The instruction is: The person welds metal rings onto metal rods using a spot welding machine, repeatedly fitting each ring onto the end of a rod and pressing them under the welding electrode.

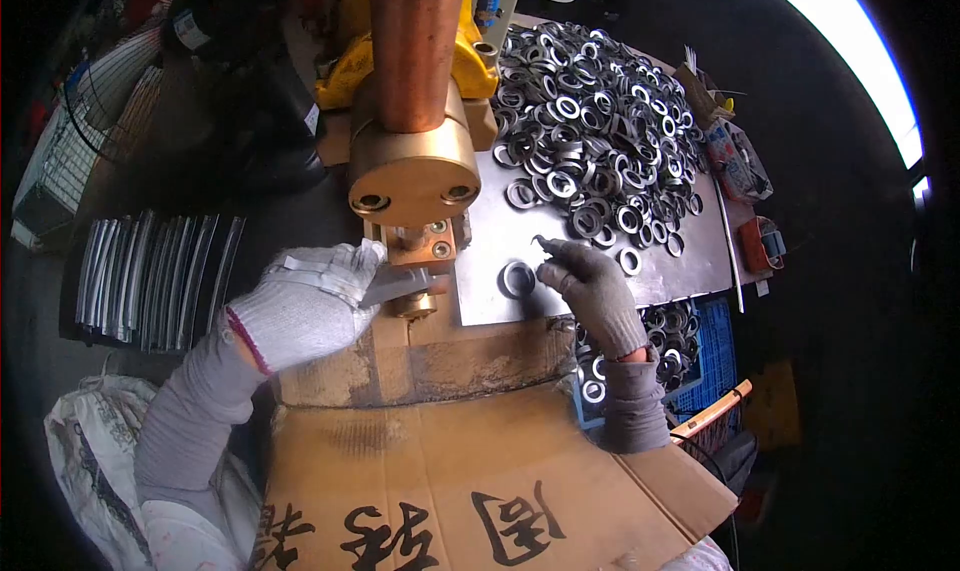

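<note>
My left hand (310, 306), in a white knitted glove, is closed around a flat grey metal strip (393, 285). The strip's far end reaches the round brass lower tip (416, 306) of a machine, under a brass head (415, 176) on a thick copper column (415, 46). My right hand (597, 296), in a greyish glove with darkened fingertips, hovers over the metal sheet. Its thumb and index finger are apart, with nothing visible between them. Close to the thumb, a single metal ring (518, 280) lies on the sheet.
A large heap of metal rings (605, 121) covers the back of the metal sheet (490, 306). More rings lie in a blue crate (715, 351) below. Metal strips (150, 281) lie in a row at left. Printed cardboard (450, 451) spreads in front of me.
</note>
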### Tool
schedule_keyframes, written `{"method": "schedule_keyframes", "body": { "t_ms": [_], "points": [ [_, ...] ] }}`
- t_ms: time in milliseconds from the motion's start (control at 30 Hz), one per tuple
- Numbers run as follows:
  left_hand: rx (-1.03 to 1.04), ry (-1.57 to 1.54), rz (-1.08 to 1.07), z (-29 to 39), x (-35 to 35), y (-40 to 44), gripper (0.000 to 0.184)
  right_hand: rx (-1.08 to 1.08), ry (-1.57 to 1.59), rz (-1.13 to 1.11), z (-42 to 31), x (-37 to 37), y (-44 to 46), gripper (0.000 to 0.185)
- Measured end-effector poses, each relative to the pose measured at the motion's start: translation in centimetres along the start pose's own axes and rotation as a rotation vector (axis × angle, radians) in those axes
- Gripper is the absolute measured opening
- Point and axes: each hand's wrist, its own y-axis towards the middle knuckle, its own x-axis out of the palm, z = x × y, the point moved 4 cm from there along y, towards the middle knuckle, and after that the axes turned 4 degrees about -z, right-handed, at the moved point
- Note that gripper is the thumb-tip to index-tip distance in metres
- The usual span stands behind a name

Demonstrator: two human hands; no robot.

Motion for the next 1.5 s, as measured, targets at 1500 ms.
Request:
{"method": "schedule_keyframes", "body": {
  "t_ms": [1500],
  "points": [
    [0.161, 0.103, -0.024, -1.2, -1.0, 2.1, 0.028, -0.322, 0.339, -0.378, -8.3, 8.1, 1.0, 0.08]
  ]
}}
